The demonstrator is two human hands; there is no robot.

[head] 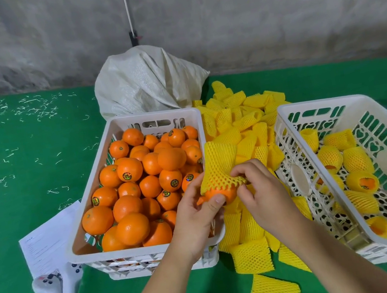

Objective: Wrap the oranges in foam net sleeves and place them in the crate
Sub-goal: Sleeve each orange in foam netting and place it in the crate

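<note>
My left hand (197, 215) grips an orange (218, 196) from below, thumb across its front. A yellow foam net sleeve (218, 165) covers the orange's top half and stands up above it. My right hand (257, 187) pinches the sleeve's right edge against the fruit. Both hands hover between two white crates. The left crate (138, 252) is heaped with bare oranges (139, 180), many with round stickers. The right crate (323, 204) holds several oranges wrapped in yellow sleeves (352, 161) along its far side.
A heap of loose yellow sleeves (239, 123) lies between and in front of the crates on the green cloth (18, 199). A white woven sack (147, 82) stands behind them. A paper sheet (44, 248) and a white controller (58, 291) lie at the left crate's front corner.
</note>
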